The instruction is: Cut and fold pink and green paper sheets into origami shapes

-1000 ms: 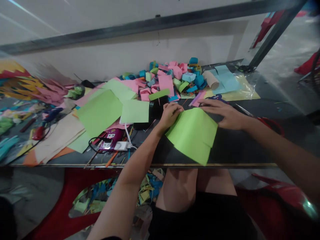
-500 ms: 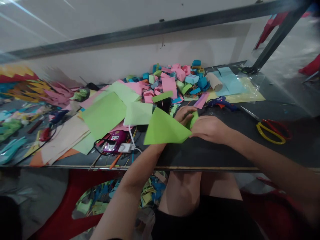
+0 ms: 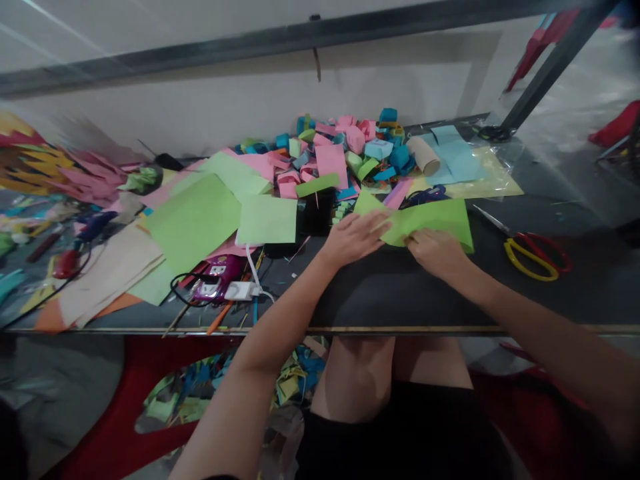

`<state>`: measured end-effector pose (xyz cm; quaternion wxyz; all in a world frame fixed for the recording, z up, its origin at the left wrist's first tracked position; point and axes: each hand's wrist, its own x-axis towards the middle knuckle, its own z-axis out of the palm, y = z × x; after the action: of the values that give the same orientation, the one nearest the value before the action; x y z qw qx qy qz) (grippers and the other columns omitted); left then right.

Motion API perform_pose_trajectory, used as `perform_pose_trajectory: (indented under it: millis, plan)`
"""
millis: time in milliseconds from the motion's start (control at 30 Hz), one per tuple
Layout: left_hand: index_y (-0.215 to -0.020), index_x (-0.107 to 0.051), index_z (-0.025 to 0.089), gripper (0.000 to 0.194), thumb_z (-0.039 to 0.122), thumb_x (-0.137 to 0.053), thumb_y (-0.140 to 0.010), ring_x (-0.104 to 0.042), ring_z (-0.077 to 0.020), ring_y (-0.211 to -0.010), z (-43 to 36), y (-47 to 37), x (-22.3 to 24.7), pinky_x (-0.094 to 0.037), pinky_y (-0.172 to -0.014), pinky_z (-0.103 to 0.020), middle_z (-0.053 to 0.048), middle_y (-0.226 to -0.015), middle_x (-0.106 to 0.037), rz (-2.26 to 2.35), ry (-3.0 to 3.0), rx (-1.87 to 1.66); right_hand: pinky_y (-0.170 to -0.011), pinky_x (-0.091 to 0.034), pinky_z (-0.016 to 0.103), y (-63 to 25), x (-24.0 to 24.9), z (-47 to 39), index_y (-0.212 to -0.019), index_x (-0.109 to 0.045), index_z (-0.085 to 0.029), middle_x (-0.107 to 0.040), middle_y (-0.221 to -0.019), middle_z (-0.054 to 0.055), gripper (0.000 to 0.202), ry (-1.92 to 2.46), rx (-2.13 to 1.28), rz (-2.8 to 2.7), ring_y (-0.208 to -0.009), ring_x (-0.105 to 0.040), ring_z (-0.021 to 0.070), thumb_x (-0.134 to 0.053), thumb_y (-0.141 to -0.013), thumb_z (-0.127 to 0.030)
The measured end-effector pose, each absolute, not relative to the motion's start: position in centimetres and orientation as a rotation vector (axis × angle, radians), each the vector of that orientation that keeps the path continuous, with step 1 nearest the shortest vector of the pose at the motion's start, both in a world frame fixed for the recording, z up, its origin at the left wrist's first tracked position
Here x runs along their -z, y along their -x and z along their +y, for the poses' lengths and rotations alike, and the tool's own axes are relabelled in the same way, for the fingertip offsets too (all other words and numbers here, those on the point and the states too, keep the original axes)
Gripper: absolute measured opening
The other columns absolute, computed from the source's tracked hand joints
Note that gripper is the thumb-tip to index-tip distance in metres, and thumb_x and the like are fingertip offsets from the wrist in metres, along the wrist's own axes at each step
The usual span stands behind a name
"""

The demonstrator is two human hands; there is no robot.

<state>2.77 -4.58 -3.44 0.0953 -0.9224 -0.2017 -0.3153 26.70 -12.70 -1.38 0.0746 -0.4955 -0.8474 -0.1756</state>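
A bright green paper sheet (image 3: 440,219) lies across the dark table in front of me, its left part bent up. My left hand (image 3: 356,237) rests on the sheet's left part with its fingers spread. My right hand (image 3: 434,250) has its fingers closed on the sheet's near edge, right of my left hand. Behind the sheet lies a blue glue gun (image 3: 427,194), partly covered. Scissors (image 3: 533,255) with red and yellow handles lie to the right of the sheet.
Folded paper pieces (image 3: 355,140) are heaped at the back beside a cardboard tube (image 3: 423,156). Green sheets (image 3: 193,217), a purple power strip (image 3: 219,277) and a white plug (image 3: 243,291) lie left. A metal bar (image 3: 250,53) crosses above the table.
The green sheet has swung from the left of my hands to the right and now lies lower on the table. My left hand has spread its fingers over it. The view has shifted slightly.
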Motion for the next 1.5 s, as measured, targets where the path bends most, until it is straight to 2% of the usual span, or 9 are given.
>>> perform_pose_trajectory:
  millis: [100, 233, 300, 433, 667, 867, 1000, 1267, 1500]
  plan:
    - [-0.126, -0.069, 0.026, 0.034, 0.016, -0.045, -0.104, -0.069, -0.0157, -0.120, -5.4, -4.7, 4.3, -0.050, -0.103, -0.031, -0.004, -0.128, -0.075, -0.465, 2.708, 0.738, -0.056, -0.034, 0.035, -26.7, 3.0, -12.8, -0.089, -0.076, -0.017, -0.074, -0.076, 0.011, 0.031, 1.410, 0.454, -2.567, -0.068, -0.063, 0.0215, -0.046, -0.096, -0.011]
    - [-0.094, -0.073, 0.019, 0.030, 0.013, -0.046, -0.104, -0.074, -0.0157, -0.090, -5.6, -5.7, 4.5, -0.054, -0.091, -0.031, -0.003, -0.094, -0.080, -0.339, 2.624, 0.688, -0.071, -0.047, 0.035, -27.7, 3.5, -13.0, -0.103, -0.073, -0.019, -0.078, -0.094, 0.010, 0.024, 1.241, 0.350, -2.445, -0.086, -0.069, 0.0243, -0.050, -0.097, -0.021]
    - [-0.094, -0.073, 0.019, 0.029, 0.013, -0.046, -0.104, -0.073, -0.0163, -0.091, -5.6, -5.7, 4.5, -0.053, -0.090, -0.031, -0.003, -0.095, -0.080, -0.351, 2.595, 0.706, -0.076, -0.048, 0.037, -28.0, 3.4, -13.0, -0.099, -0.071, -0.021, -0.076, -0.093, 0.009, 0.019, 1.207, 0.339, -2.363, -0.090, -0.068, 0.0257, -0.053, -0.093, -0.019]
    - [-0.095, -0.072, 0.020, 0.027, 0.014, -0.047, -0.103, -0.072, -0.0174, -0.096, -5.6, -5.5, 4.5, -0.051, -0.088, -0.033, -0.004, -0.096, -0.079, -0.436, 2.607, 0.751, -0.076, -0.047, 0.039, -27.9, 3.1, -12.7, -0.089, -0.064, -0.025, -0.071, -0.082, 0.006, 0.016, 1.183, 0.383, -2.323, -0.082, -0.065, 0.0254, -0.053, -0.089, -0.014]
    - [-0.097, -0.072, 0.018, 0.023, 0.018, -0.050, -0.104, -0.071, -0.0175, -0.099, -5.6, -5.2, 4.9, -0.050, -0.088, -0.032, -0.005, -0.094, -0.079, -0.454, 2.663, 0.883, -0.074, -0.047, 0.035, -28.3, 3.7, -12.3, -0.082, -0.051, -0.026, -0.065, -0.075, 0.002, 0.021, 1.047, 0.608, -2.235, -0.075, -0.059, 0.0222, -0.056, -0.080, -0.005]
    - [-0.094, -0.073, 0.020, 0.017, 0.021, -0.057, -0.101, -0.071, -0.0176, -0.096, -5.4, -4.6, 5.0, -0.051, -0.084, -0.032, -0.003, -0.090, -0.080, -0.407, 2.550, 1.011, -0.073, -0.044, 0.035, -30.6, 3.4, -13.1, -0.079, -0.047, -0.025, -0.067, -0.075, 0.001, 0.025, 1.052, 0.716, -2.217, -0.070, -0.057, 0.0193, -0.059, -0.077, -0.004]
    - [-0.093, -0.073, 0.021, 0.016, 0.021, -0.059, -0.101, -0.071, -0.0176, -0.095, -5.6, -4.4, 4.9, -0.051, -0.083, -0.032, -0.001, -0.088, -0.079, -0.407, 2.564, 1.026, -0.073, -0.044, 0.037, -32.1, 2.9, -13.8, -0.074, -0.047, -0.026, -0.069, -0.076, 0.001, 0.024, 1.118, 0.664, -2.209, -0.071, -0.060, 0.0187, -0.060, -0.077, -0.005]
    - [-0.094, -0.072, 0.021, 0.013, 0.020, -0.060, -0.100, -0.070, -0.0161, -0.096, -5.9, -4.5, 4.6, -0.051, -0.083, -0.031, 0.000, -0.090, -0.079, -0.348, 2.513, 1.036, -0.072, -0.044, 0.038, -34.4, 2.1, -14.4, -0.063, -0.036, -0.026, -0.071, -0.074, 0.001, 0.033, 1.255, 0.520, -2.244, -0.069, -0.062, 0.0184, -0.062, -0.078, -0.011]
    - [-0.094, -0.073, 0.022, 0.016, 0.019, -0.059, -0.100, -0.073, -0.0189, -0.105, -6.1, -4.8, 4.9, -0.053, -0.085, -0.033, -0.001, -0.090, -0.080, -0.452, 2.605, 1.053, -0.085, -0.046, 0.046, -37.8, 1.9, -15.4, -0.063, -0.035, -0.028, -0.071, -0.074, 0.006, 0.032, 1.650, 0.341, -2.071, -0.073, -0.061, 0.0231, -0.064, -0.074, -0.020]
